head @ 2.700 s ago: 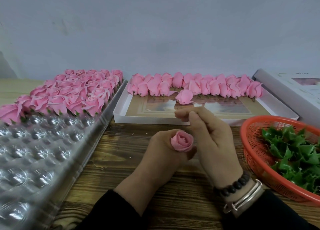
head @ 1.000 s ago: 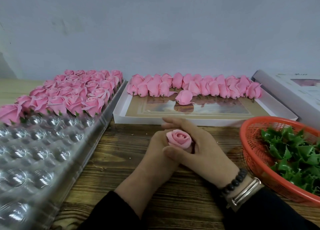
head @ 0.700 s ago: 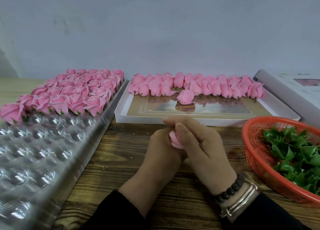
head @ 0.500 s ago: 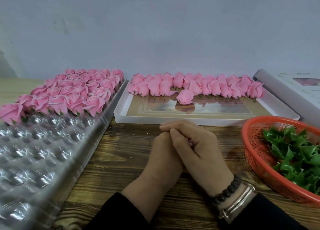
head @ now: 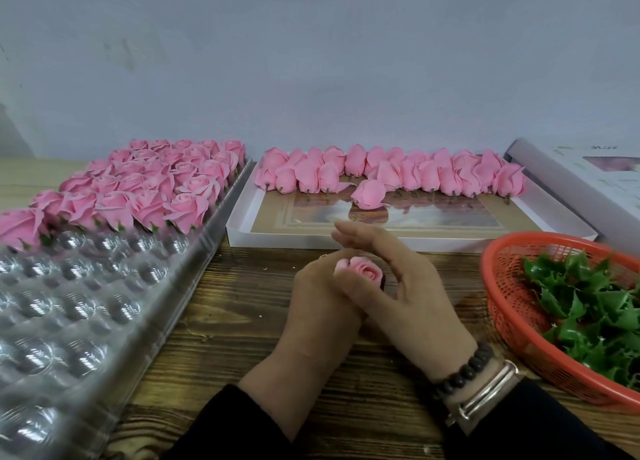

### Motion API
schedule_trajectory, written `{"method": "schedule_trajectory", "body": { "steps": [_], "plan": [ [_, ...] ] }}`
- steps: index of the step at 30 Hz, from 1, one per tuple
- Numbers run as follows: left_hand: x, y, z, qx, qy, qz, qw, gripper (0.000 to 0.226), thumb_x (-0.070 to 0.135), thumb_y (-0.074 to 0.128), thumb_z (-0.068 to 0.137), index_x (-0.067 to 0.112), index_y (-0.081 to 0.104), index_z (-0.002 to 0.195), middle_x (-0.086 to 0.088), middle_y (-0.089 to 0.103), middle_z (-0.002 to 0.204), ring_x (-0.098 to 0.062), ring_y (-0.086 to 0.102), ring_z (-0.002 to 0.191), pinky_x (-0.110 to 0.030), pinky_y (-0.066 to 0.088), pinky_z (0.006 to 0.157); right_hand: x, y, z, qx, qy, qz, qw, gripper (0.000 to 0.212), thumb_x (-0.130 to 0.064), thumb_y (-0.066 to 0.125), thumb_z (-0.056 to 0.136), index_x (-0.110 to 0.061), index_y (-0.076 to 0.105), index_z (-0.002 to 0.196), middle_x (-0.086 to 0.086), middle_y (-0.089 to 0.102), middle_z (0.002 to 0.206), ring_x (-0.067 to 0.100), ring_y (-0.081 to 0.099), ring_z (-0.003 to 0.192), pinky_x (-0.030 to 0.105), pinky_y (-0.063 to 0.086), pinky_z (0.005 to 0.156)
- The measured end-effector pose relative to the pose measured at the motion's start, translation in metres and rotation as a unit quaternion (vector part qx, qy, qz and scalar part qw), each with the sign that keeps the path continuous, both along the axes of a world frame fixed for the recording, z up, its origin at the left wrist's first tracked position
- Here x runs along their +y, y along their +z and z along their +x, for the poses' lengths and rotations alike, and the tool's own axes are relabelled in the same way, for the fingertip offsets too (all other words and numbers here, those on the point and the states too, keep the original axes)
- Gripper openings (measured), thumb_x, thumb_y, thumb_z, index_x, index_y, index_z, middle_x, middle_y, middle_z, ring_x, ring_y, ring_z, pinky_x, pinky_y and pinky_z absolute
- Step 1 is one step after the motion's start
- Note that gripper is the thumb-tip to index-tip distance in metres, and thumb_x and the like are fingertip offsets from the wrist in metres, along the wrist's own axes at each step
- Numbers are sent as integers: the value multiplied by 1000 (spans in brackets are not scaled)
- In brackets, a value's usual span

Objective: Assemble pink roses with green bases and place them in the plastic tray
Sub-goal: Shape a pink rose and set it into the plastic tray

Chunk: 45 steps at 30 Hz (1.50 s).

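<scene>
My left hand (head: pixel 320 295) grips a pink rose (head: pixel 365 272) upright over the wooden table, with only the bloom's top showing between my hands. My right hand (head: pixel 398 286) arches over it, thumb against the rose's left side, fingers stretched out above and slightly blurred. The clear plastic tray (head: pixel 79 307) lies at the left, its far rows filled with finished roses (head: pixel 156 186). An orange basket (head: pixel 512 307) at the right holds green bases (head: pixel 588 307). Any green base under the held rose is hidden.
A white flat box (head: pixel 242 231) behind my hands holds a row of unassembled pink rose heads (head: pixel 391 175), with one loose bloom (head: pixel 369 194) in front of the row. A white box lid (head: pixel 581 179) leans at the far right. A wall stands behind.
My right hand covered the rose and pressed over it half a second ago. Now its fingers have lifted and spread, and the bloom shows again.
</scene>
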<state>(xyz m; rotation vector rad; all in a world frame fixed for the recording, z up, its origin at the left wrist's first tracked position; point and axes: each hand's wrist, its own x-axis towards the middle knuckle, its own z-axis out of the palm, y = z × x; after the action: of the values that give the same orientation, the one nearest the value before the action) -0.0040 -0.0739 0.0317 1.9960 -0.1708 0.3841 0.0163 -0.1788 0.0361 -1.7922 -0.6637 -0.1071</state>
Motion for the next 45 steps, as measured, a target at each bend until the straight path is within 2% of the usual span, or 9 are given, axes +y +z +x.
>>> {"method": "schedule_trajectory", "body": {
  "steps": [8, 15, 20, 23, 27, 33, 37, 41, 45],
  "plan": [
    [-11, 4, -1, 32, -64, -2, 997, 18, -7, 57, 83, 1, 60, 99, 17, 52, 78, 22, 52, 70, 1, 39, 64, 5, 3, 1, -49, -13, -79, 996, 34, -29, 41, 88, -21, 71, 100, -18, 66, 106, -6, 57, 103, 18, 40, 96],
    [0, 5, -6, 188, -145, 41, 970, 34, 3, 57, 83, 16, 56, 52, 4, 56, 41, -6, 51, 39, -15, 44, 43, -3, 4, -2, 71, 124, -92, 986, 25, -25, 45, 96, -31, 65, 109, -19, 69, 76, 8, 64, 48, 17, 47, 42],
    [5, 4, -4, 65, -90, -47, 993, 20, 2, 68, 76, 20, 63, 70, 7, 65, 59, -4, 59, 56, -18, 47, 58, -2, 0, 6, 50, 23, 124, 991, 34, -34, 40, 86, -22, 64, 107, -2, 70, 107, 9, 64, 102, 29, 50, 91],
    [4, 1, -3, 30, -34, -20, 999, 8, 9, 71, 78, 15, 66, 80, -4, 71, 81, -16, 65, 78, -32, 54, 75, 1, -3, 5, 24, -13, 125, 992, 32, -41, 45, 86, -21, 67, 101, -5, 72, 99, 4, 64, 99, 21, 48, 88],
    [0, -2, 0, -18, -6, 110, 994, 14, 10, 55, 89, 14, 66, 81, 9, 62, 74, -1, 59, 72, -10, 44, 63, 10, -8, -2, -54, -34, -4, 998, 44, -49, 36, 85, -25, 69, 103, -23, 65, 83, -9, 60, 88, 6, 41, 77],
    [-6, 4, -2, 69, -66, 64, 993, 26, -3, 54, 87, 4, 56, 112, 20, 52, 90, 20, 47, 66, 6, 35, 60, 4, -3, 2, -49, -7, -87, 995, 32, -26, 41, 86, -25, 70, 101, -18, 66, 107, -2, 59, 103, 25, 45, 97],
    [6, -3, -7, 111, -86, 78, 987, 33, -8, 54, 84, 3, 51, 115, 10, 57, 83, 13, 56, 53, -6, 45, 54, 1, 0, -1, 39, 85, -103, 990, 29, -25, 42, 94, -37, 67, 103, -12, 69, 90, 15, 67, 57, 28, 54, 50],
    [4, 3, -1, 73, -80, 67, 992, 9, 11, 61, 85, 18, 64, 81, 3, 67, 77, -8, 64, 77, -20, 51, 69, 0, 0, 1, -29, 23, -16, 999, 27, -38, 47, 86, -36, 62, 109, -14, 68, 105, 0, 62, 98, 14, 46, 85],
    [18, 1, 4, 73, 23, 71, 995, 1, 18, 66, 82, 18, 67, 82, 0, 67, 79, -11, 62, 76, -20, 50, 70, -2, -4, 6, -92, -39, 6, 995, 28, -43, 49, 81, -37, 60, 106, -12, 63, 98, 4, 59, 93, 13, 43, 81]
  ]
}}
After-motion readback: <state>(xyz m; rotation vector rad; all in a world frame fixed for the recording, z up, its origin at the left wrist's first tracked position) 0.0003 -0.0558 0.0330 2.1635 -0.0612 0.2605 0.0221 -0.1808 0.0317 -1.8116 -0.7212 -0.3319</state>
